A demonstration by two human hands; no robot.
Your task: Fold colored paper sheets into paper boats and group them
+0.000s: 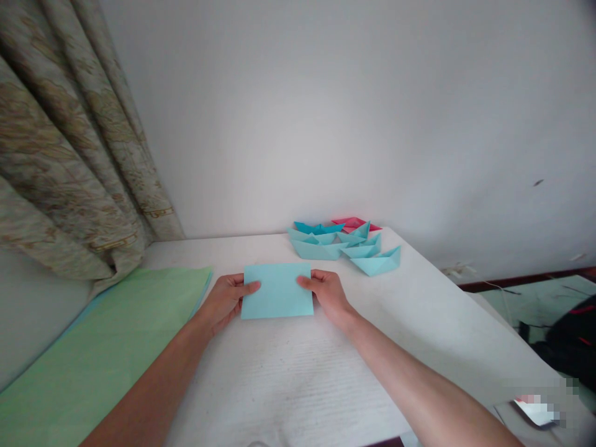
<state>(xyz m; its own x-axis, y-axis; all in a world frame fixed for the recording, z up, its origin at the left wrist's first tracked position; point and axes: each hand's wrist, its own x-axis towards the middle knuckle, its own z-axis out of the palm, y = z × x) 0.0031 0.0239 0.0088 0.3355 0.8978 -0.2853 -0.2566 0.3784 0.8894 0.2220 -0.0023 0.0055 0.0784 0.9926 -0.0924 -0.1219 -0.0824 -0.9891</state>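
A light blue rectangle of paper (278,297) is held up over the white table by both hands. My left hand (229,298) pinches its left edge, thumb on the near face and fingers behind. On the opposite edge, my right hand (329,293) grips it the same way. Whether the paper is folded or a single layer I cannot tell. Behind and to the right of it stand several light blue paper boats (319,249), a darker blue paper boat (319,228) and a red paper boat (356,223).
Large green sheets of paper (107,347) lie at the left of the white table (279,385), with blue sheets under them. A patterned curtain (69,136) hangs at the left. A pixelated object (535,410) rests at the lower right, and a black bag (570,338) is beyond the table edge.
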